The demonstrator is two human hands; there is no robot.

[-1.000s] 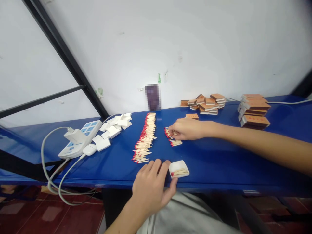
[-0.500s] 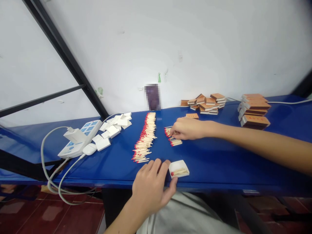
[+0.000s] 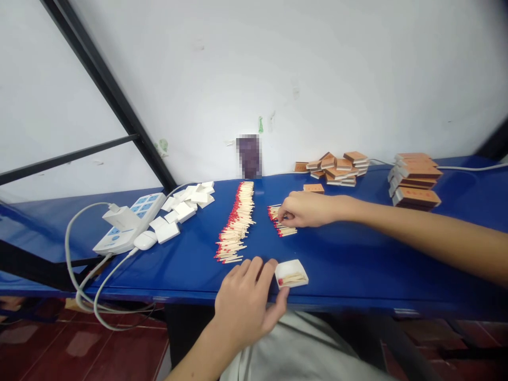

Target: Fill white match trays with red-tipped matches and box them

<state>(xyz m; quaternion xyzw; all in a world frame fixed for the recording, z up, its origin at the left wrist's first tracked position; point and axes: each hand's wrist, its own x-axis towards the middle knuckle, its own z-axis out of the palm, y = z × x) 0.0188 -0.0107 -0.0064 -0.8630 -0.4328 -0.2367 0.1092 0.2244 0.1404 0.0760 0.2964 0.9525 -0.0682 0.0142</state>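
Observation:
A small white matchbox tray (image 3: 296, 266) lies near the front edge of the blue table, with a few matches (image 3: 293, 278) along its near side. My left hand (image 3: 248, 301) grips it at the left, index finger at one corner and thumb at the near edge. Further back, my right hand (image 3: 305, 208) has its fingertips pinched down on a small row of red-headed matches (image 3: 286, 231); the exact number between the fingers is hidden. Left of that row runs a long heap of matches (image 3: 240, 222).
White trays (image 3: 184, 211) lie loosely at the left beside a power strip (image 3: 130, 222) with chargers and cables. Brown matchboxes (image 3: 337, 168) are piled at the back, one lone matchbox (image 3: 313, 188) lies behind my right hand, and stacked matchboxes (image 3: 416, 182) stand at the right.
Both hands stay almost where they were, the left at the tray and the right at the small row of matches. The view has shifted very slightly.

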